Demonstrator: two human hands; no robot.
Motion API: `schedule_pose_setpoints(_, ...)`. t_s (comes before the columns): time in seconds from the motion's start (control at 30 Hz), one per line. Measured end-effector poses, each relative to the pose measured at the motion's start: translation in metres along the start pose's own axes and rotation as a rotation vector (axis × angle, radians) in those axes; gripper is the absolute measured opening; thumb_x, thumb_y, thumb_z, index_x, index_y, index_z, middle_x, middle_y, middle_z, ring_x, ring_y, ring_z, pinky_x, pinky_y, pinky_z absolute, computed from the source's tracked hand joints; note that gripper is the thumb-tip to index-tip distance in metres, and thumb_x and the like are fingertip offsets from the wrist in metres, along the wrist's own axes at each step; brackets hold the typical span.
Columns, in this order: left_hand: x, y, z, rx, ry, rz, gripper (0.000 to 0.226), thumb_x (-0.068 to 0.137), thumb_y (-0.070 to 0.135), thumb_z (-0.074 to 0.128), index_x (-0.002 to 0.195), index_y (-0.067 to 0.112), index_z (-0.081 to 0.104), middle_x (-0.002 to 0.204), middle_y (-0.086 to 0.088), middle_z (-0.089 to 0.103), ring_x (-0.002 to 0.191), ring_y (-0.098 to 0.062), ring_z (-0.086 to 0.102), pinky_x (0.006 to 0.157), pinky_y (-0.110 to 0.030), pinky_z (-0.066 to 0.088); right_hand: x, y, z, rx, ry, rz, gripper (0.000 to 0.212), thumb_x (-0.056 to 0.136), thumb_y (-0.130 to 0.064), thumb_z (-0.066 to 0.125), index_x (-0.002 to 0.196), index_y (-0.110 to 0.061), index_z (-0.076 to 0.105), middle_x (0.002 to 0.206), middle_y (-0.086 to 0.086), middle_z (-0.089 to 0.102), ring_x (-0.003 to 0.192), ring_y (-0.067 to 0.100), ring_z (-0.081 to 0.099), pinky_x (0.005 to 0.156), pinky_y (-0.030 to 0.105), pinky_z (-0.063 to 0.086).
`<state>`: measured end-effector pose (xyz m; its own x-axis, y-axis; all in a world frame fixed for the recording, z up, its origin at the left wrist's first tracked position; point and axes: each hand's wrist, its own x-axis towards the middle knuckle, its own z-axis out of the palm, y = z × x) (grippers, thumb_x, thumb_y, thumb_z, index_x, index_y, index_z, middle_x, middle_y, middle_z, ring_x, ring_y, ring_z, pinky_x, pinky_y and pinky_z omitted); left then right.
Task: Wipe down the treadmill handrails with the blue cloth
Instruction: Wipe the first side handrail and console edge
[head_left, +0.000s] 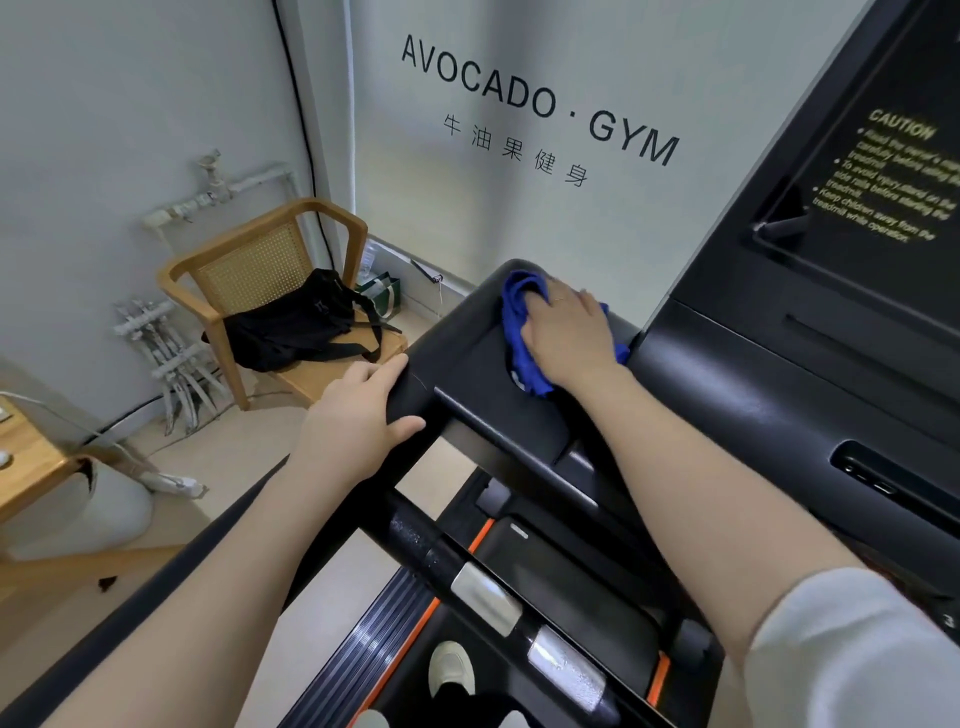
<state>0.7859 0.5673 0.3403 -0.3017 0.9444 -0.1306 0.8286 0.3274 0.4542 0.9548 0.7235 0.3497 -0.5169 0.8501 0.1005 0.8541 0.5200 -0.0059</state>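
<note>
Here our right hand (569, 332) presses the bunched blue cloth (519, 332) flat-fingered into the recessed tray of the treadmill console (779, 395), while our left hand (358, 415) grips the console's near left corner, thumb curled under. Below runs a handrail (498, 597) with metal sensor plates. Beyond, a black bag (296, 322) sits on a wooden chair (270, 249).

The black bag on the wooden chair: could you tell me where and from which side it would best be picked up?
Take the black bag by its strap, which trails loose over the seat front of the wooden chair. Come from the chair's open front and from above, since the curved backrest and armrests wall in the other sides. The bag slumps softly, so I expect the body would sag if pinched.
</note>
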Motion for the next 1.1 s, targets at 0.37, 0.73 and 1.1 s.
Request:
schedule_pose_setpoints(0.37, 0.001, -0.002, 0.001, -0.019, -0.006, 0.006, 0.07, 0.085, 0.041, 0.059, 0.145, 0.03, 0.023, 0.141, -0.002, 0.037, 0.124, -0.027, 0.042, 0.097, -0.042, 0.042, -0.032, 0.023, -0.03, -0.064, -0.112, 0.1, 0.031, 0.089, -0.008, 0.039, 0.115, -0.009, 0.053, 0.127, 0.008, 0.051, 0.106, 0.032, 0.053, 0.075, 0.032, 0.032)
schedule_pose_setpoints(0.73, -0.005, -0.001, -0.004, 0.003, -0.001, 0.063, 0.068, 0.087, 0.041, 0.056, 0.145, 0.026, 0.023, 0.142, -0.005, 0.038, 0.125, -0.03, 0.042, 0.095, -0.044, 0.043, -0.057, -0.028, -0.028, 0.014, -0.21, 0.07, 0.031, 0.091, -0.018, 0.035, 0.06, -0.015, 0.038, 0.074, 0.002, 0.049, 0.076, 0.026, 0.05, 0.077, 0.033, 0.031)
schedule_pose_setpoints(1.1, -0.057, -0.035, -0.023, -0.017, 0.026, 0.083, 0.053, 0.093, 0.034, 0.047, 0.142, 0.018, 0.032, 0.141, -0.008, 0.046, 0.128, -0.027, 0.043, 0.103, -0.041, 0.038, -0.118, -0.032, -0.013, -0.044, 0.067, -0.073, 0.039, 0.088, -0.036, 0.049, 0.104, -0.002, 0.059, 0.096, 0.018, 0.059, 0.084, 0.036, 0.057, 0.075, 0.04, 0.04)
